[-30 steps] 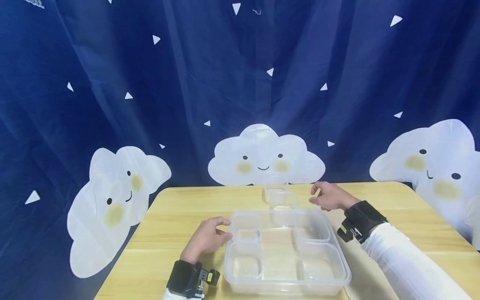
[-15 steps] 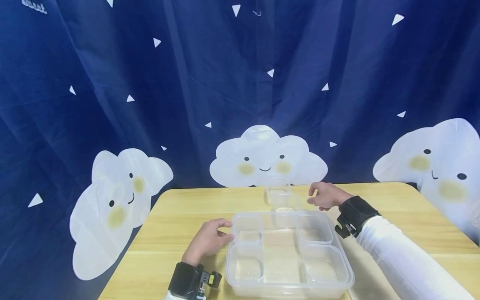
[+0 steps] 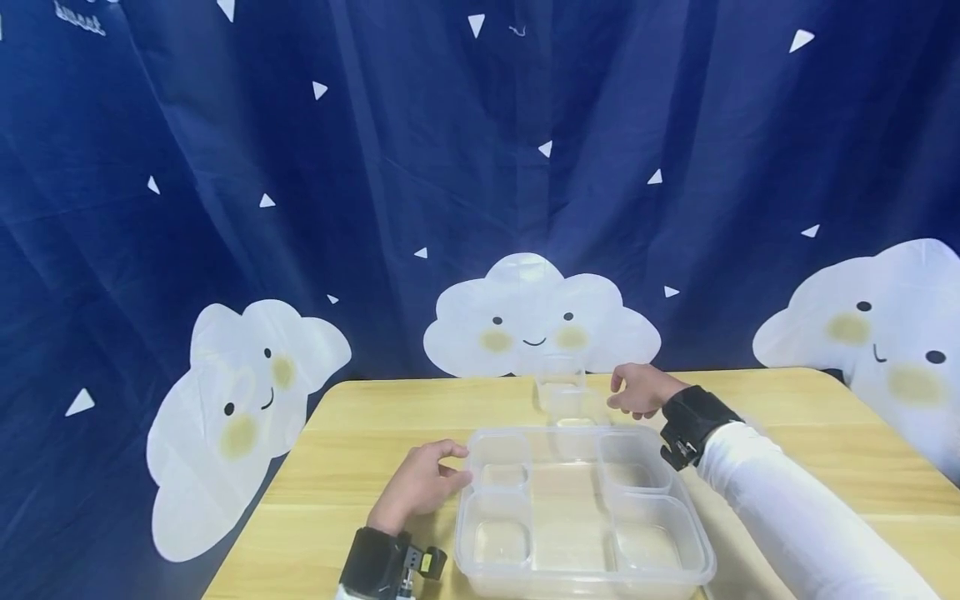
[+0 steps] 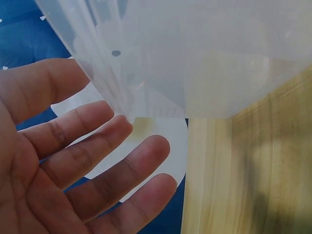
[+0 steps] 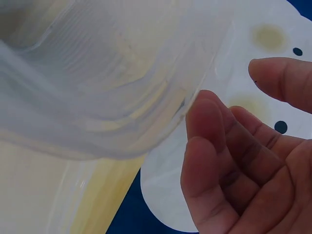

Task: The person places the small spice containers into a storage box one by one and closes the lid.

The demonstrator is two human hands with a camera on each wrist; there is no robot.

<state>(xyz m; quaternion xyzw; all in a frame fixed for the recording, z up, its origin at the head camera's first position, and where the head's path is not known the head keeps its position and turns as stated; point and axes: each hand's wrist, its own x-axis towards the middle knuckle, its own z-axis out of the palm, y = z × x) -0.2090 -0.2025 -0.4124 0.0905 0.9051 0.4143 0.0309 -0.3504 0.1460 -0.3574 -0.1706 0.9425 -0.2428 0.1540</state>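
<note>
A clear plastic tray (image 3: 697, 546) with several compartments lies on the wooden table (image 3: 360, 433). My left hand (image 3: 453, 462) rests at its far left corner, fingers spread and nearly straight. In the left wrist view the tray's corner (image 4: 195, 58) touches those fingers (image 4: 117, 134). Behind the tray stand small clear containers (image 3: 561, 392), stacked. My right hand (image 3: 626, 396) hovers just to their right, fingers loosely curled and holding nothing. The right wrist view shows a fingertip (image 5: 204, 112) at the rim of a clear container (image 5: 97, 97).
A dark blue curtain (image 3: 450, 167) printed with white smiling clouds hangs right behind the table. The table's left edge (image 3: 258, 517) runs close to my left wrist. Bare wood stretches to the right of the tray (image 3: 825, 433).
My right hand has drifted left, closer to the small clear containers. The left hand has kept its place at the tray's corner.
</note>
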